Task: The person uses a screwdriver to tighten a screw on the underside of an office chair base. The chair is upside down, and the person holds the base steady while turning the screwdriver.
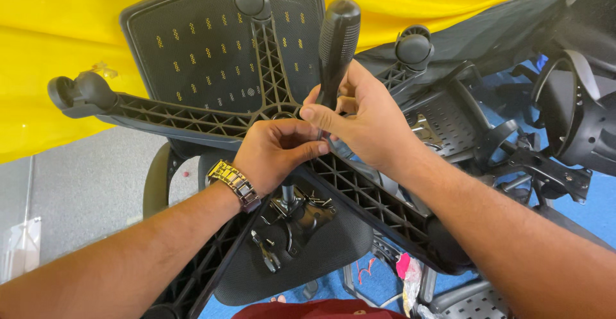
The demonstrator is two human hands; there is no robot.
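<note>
1. Looking down past the forearms, an upturned office chair seat [321, 255] lies nearest, its metal mechanism plate [289, 219] facing up with loose screws [317, 199] resting on it, within easy reach.
2. The left hand [279, 152], a metal watch [234, 183] on its wrist, is curled nearly closed at the hub of the star base [192, 119]; its fingertips probably pinch a small part, but this is hidden.
3. The right hand [366, 120] is closed around the lower grip of a black screwdriver [337, 40], held upright so that the tip meets the hub.
4. The casters [80, 93] point upward, exposing the ribbed underside.
5. Farthest, a mesh backrest [205, 43] leans on yellow sheeting [64, 30].
</note>
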